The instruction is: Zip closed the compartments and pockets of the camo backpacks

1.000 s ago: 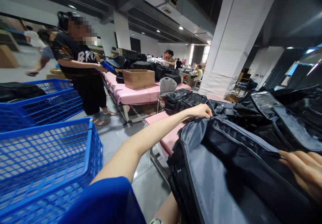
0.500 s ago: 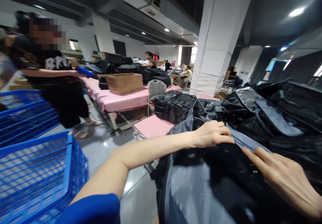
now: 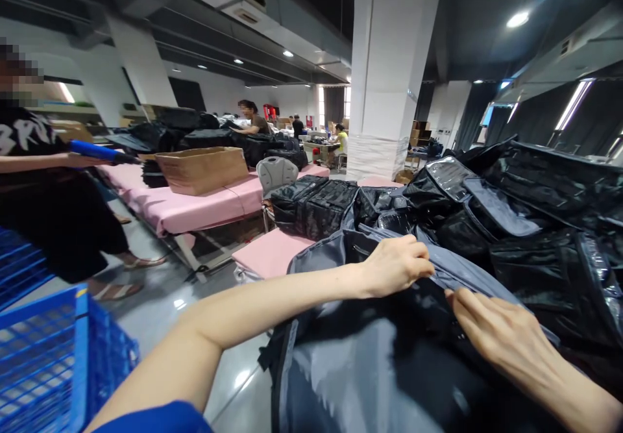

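A large dark bag with grey lining [image 3: 370,361] lies open in front of me on a pink table. My left hand [image 3: 396,265] reaches across it, fingers curled and pinching the grey edge of the bag near its top. My right hand [image 3: 491,335] rests on the same edge just to the right, its fingers pressed against the black fabric close to the left hand's fingertips. A pile of glossy black bags [image 3: 525,219] lies behind and to the right of both hands.
A blue plastic crate [image 3: 43,361] stands at the lower left. A person in black [image 3: 48,206] holds a blue tool by a pink table [image 3: 195,206] bearing a cardboard box [image 3: 202,168]. A white pillar [image 3: 384,76] rises behind. Other people work far back.
My view has swung right. My left hand drew back from the far edge to the near grey edge. My right hand moved left until it nearly meets the left.
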Demonstrator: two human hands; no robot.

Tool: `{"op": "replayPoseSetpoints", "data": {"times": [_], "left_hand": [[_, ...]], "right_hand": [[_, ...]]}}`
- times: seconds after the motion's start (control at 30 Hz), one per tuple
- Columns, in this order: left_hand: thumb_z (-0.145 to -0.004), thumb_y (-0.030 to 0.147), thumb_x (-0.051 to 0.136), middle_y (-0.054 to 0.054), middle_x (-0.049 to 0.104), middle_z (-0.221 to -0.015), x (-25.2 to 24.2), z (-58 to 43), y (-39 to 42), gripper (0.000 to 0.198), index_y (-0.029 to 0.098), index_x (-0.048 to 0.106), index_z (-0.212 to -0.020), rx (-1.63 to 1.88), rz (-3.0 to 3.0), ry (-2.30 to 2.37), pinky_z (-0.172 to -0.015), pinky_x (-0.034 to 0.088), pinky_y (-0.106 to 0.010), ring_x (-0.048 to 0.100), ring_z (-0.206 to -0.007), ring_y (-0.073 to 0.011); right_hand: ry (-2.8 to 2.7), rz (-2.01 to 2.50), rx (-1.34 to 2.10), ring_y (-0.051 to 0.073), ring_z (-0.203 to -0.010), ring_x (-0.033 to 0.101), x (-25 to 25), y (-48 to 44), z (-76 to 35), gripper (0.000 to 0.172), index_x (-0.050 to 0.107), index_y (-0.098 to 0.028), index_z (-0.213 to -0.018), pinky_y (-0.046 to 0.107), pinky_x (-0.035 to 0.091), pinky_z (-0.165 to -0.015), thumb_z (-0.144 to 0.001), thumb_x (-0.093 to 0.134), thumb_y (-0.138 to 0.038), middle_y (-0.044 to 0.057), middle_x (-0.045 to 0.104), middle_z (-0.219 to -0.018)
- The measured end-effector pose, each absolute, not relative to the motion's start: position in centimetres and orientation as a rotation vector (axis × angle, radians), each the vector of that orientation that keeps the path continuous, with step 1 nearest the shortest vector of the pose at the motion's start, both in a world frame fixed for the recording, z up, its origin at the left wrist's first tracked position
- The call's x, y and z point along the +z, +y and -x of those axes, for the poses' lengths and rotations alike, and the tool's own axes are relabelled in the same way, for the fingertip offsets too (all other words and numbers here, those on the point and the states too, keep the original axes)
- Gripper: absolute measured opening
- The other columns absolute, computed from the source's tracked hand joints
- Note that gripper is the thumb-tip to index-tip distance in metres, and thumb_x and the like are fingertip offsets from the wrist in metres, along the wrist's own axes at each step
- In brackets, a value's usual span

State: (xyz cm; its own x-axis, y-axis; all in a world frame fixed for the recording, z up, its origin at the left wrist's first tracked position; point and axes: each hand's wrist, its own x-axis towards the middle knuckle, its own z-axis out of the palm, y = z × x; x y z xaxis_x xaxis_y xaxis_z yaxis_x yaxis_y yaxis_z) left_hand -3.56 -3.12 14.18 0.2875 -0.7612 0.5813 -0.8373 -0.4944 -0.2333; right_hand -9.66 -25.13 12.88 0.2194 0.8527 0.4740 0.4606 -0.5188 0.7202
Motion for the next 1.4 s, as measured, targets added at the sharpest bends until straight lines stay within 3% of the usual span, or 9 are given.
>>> {"op": "replayPoseSetpoints", "data": {"times": [0.23, 0.4, 0.5, 0.63, 0.7, 0.77, 0.87, 1.2, 1.4], "left_hand": [[-0.089, 0.013, 0.044, -0.003, 0.058, -0.078, 16.0, 4.0, -4.8, 0.02, 0.014, 0.06, -0.076, 0.83, -2.609, -1.761, -0.045, 0.029, -0.022, 0.053, -0.065, -0.012], [-0.086, 0.008, 0.037, -0.007, 0.056, -0.07, 16.5, 4.6, -6.0, 0.024, 0.011, 0.055, -0.071, 0.904, -2.647, -1.92, -0.043, 0.034, -0.023, 0.057, -0.061, -0.017], [-0.086, 0.005, 0.029, -0.008, 0.055, -0.07, 15.7, 4.3, -5.9, 0.026, 0.011, 0.052, -0.075, 1.002, -2.63, -1.882, -0.044, 0.037, -0.023, 0.057, -0.059, -0.0166], [-0.088, 0.009, 0.03, -0.005, 0.057, -0.074, 14.0, 3.3, -5.0, 0.02, 0.012, 0.05, -0.085, 0.951, -2.574, -1.614, -0.049, 0.041, -0.022, 0.056, -0.062, -0.0136], [-0.088, 0.013, 0.035, -0.004, 0.058, -0.077, 13.5, 2.9, -4.5, 0.016, 0.013, 0.051, -0.088, 0.849, -2.456, -1.49, -0.056, 0.044, -0.021, 0.057, -0.065, -0.0118], [-0.087, 0.014, 0.038, -0.003, 0.059, -0.078, 13.3, 2.8, -4.1, 0.013, 0.014, 0.051, -0.088, 0.719, -2.314, -1.374, -0.062, 0.044, -0.019, 0.056, -0.067, -0.0098], [-0.085, 0.014, 0.042, -0.001, 0.059, -0.075, 13.4, 2.7, -3.7, 0.009, 0.015, 0.05, -0.083, 0.558, -2.135, -1.269, -0.064, 0.044, -0.018, 0.054, -0.066, -0.0083], [-0.085, 0.016, 0.043, -0.001, 0.056, -0.074, 13.7, 3.0, -3.1, 0.009, 0.014, 0.05, -0.079, 0.397, -1.955, -1.27, -0.065, 0.042, -0.018, 0.049, -0.065, -0.008], [-0.084, 0.015, 0.044, -0.004, 0.057, -0.079, 13.8, 3.4, -2.3, 0.007, 0.014, 0.051, -0.081, 0.349, -1.933, -1.272, -0.07, 0.044, -0.021, 0.051, -0.071, -0.0095]], "right_hand": [[1.261, -2.144, 1.274, 0.01, -0.056, 0.057, 13.4, -24.7, 9.9, 0.029, 0.062, -0.012, -0.08, 0.023, 0.041, -0.05, -0.086, 0.037, 0.001, 0.004, 0.061, -0.076], [1.258, -2.234, 1.199, 0.01, -0.054, 0.057, 13.7, -24.8, 9.9, 0.033, 0.062, -0.015, -0.081, 0.02, 0.042, -0.047, -0.084, 0.032, 0.0, 0.003, 0.061, -0.073], [1.283, -2.544, 1.11, 0.01, -0.062, 0.061, 14.1, -25.7, 9.9, 0.04, 0.063, -0.018, -0.091, 0.018, 0.046, -0.051, -0.077, 0.031, 0.001, 0.004, 0.064, -0.083], [0.999, -3.082, 1.009, 0.018, -0.068, 0.066, 15.0, -27.5, 9.3, 0.027, 0.062, -0.023, -0.106, 0.024, 0.051, -0.054, -0.082, 0.05, -0.028, 0.005, 0.068, -0.089], [0.813, -3.174, 0.954, 0.021, -0.062, 0.066, 15.6, -28.1, 8.9, 0.041, 0.061, -0.022, -0.109, 0.027, 0.05, -0.049, -0.079, 0.057, -0.049, 0.005, 0.07, -0.085], [0.773, -3.209, 0.903, 0.021, -0.06, 0.066, 16.0, -28.4, 8.5, 0.044, 0.062, -0.022, -0.103, 0.027, 0.05, -0.049, -0.079, 0.053, -0.058, 0.006, 0.07, -0.084], [0.872, -3.262, 0.834, 0.018, -0.062, 0.065, 16.2, -28.1, 8.2, 0.039, 0.063, -0.022, -0.091, 0.025, 0.051, -0.053, -0.084, 0.048, -0.057, 0.004, 0.069, -0.082], [1.049, -2.897, 1.058, 0.015, -0.063, 0.063, 15.7, -26.1, 7.6, 0.032, 0.068, -0.026, -0.085, 0.025, 0.048, -0.054, -0.09, 0.042, -0.044, 0.002, 0.067, -0.079], [0.999, -3.307, 0.652, 0.018, -0.07, 0.065, 16.0, -26.1, 7.4, 0.03, 0.069, -0.026, -0.082, 0.025, 0.05, -0.059, -0.084, 0.05, -0.048, 0.002, 0.069, -0.082]]}}
